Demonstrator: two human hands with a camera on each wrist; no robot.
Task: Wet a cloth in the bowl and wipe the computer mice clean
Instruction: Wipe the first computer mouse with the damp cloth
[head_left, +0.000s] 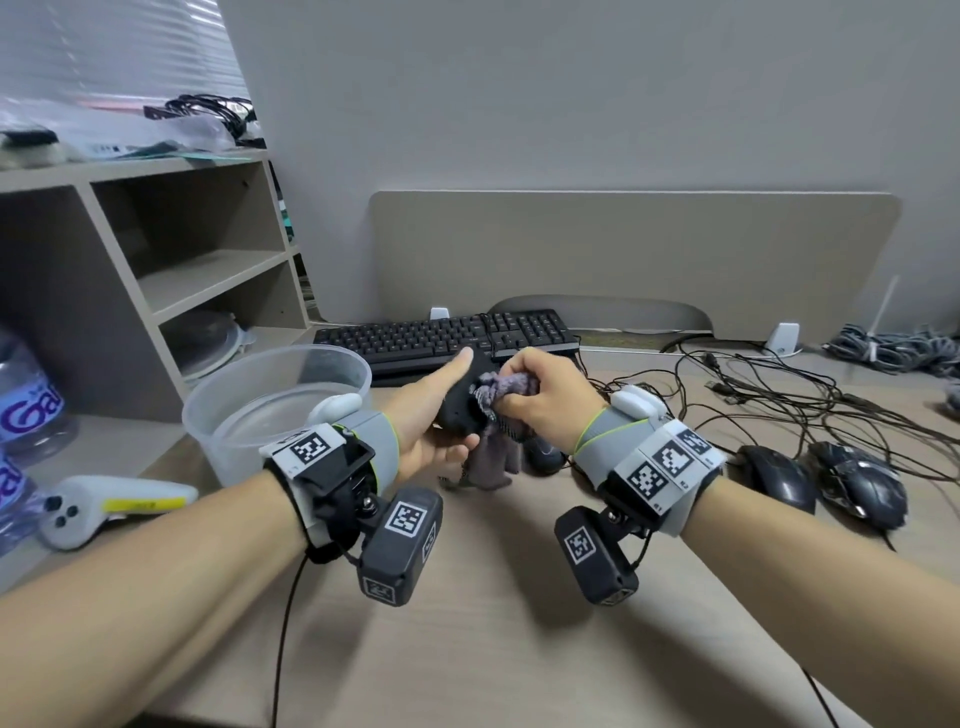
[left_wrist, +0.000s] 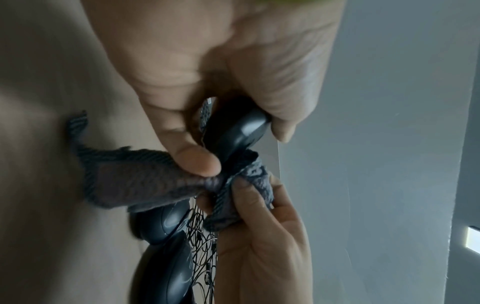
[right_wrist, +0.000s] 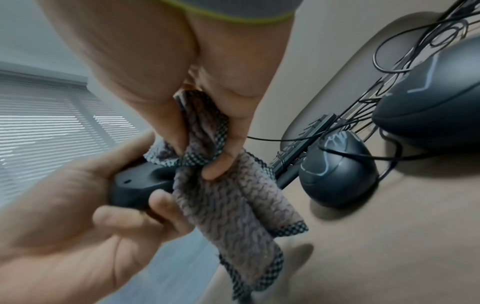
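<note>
Held above the desk (head_left: 519, 597), just right of the clear bowl (head_left: 249, 400): matte black mouse (right_wrist: 135, 185), underside out with a small screw hole showing — left hand (head_left: 431, 415) curled round it. Bunched in the right hand (head_left: 550, 400) and pressed against the mouse: grey-purple waffle-weave cloth (right_wrist: 233, 201) with checkered edging — tail hung loose below.

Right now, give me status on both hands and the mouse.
Left hand grips black mouse, lifted. Right hand rubs bunched cloth on it. Nothing blocking.
</note>
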